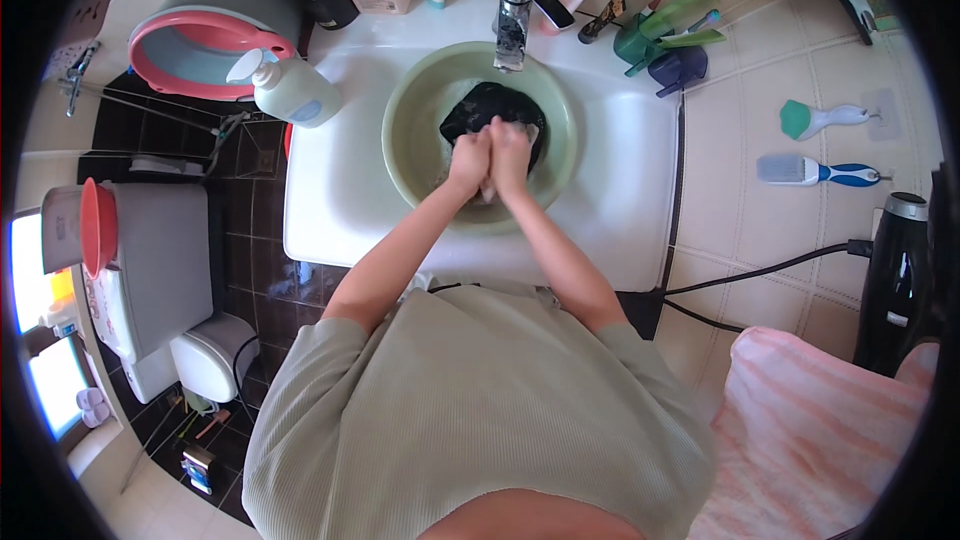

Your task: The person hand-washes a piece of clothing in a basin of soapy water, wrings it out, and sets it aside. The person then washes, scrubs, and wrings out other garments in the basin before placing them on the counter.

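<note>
In a pale green basin (392, 130) lies a bunched black cloth (490, 105), which looks wet. A paler bit of fabric shows at its right edge and below my hands; whether it belongs to the black cloth I cannot tell. My left hand (469, 160) and my right hand (511, 152) are closed, pressed together over the near part of the bunched fabric. The fingers hide most of what is between them. Behind the basin, a chrome faucet (512, 30) reaches over its far rim; I cannot make out any running water.
The basin sits in a white sink (625, 190). A white pump bottle (295, 90) stands on its left, near a pink-rimmed grey tub (145, 70). Toothbrushes in a green cup (632, 43) are at the back right. Brushes (825, 170), a black hair dryer (893, 280) and a pink towel (790, 430) are on the right.
</note>
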Tool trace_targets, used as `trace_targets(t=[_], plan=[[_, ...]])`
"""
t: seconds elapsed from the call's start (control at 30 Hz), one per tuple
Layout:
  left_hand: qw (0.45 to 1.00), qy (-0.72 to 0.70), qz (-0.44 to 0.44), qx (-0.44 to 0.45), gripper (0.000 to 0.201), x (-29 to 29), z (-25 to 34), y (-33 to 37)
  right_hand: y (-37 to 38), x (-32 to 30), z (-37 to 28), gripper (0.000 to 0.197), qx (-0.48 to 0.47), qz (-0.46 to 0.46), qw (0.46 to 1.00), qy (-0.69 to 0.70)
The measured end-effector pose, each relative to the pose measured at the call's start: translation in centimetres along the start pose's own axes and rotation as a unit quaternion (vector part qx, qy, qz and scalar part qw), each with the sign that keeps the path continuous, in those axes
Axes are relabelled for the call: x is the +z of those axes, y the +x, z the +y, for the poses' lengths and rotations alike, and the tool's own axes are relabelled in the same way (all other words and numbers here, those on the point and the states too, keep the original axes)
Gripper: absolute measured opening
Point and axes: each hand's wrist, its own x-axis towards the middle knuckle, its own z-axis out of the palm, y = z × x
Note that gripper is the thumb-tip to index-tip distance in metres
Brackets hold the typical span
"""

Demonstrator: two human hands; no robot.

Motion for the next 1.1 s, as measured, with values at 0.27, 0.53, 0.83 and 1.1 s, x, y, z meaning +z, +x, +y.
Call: trace_targets(t=[0.27,0.53,0.83,1.1], plan=[[0.983,-0.105,-0.144,-0.038,0.033,-2.2,2.1,0.1,0.7,-1.1,-0.5,0.039,0.187,-0.073,0.964,0.176],[0.931,0.314,-0.172,0.072,0.041,-5.5,-3.1,2.0,0.8,-5.4,5.3,0.036,0.214,-0.381,0.888,0.143],[0.675,0.722,-0.149,0.014,0.023,0.4,-7.8,3.4,-5.3,4.1,7.8,0.017,-0.016,-0.339,0.828,-0.446],[0.678,0.715,-0.155,0.068,0.022,-0.3,-6.0,2.0,-3.8,2.0,7.2,0.018,0.024,-0.403,0.831,-0.383]])
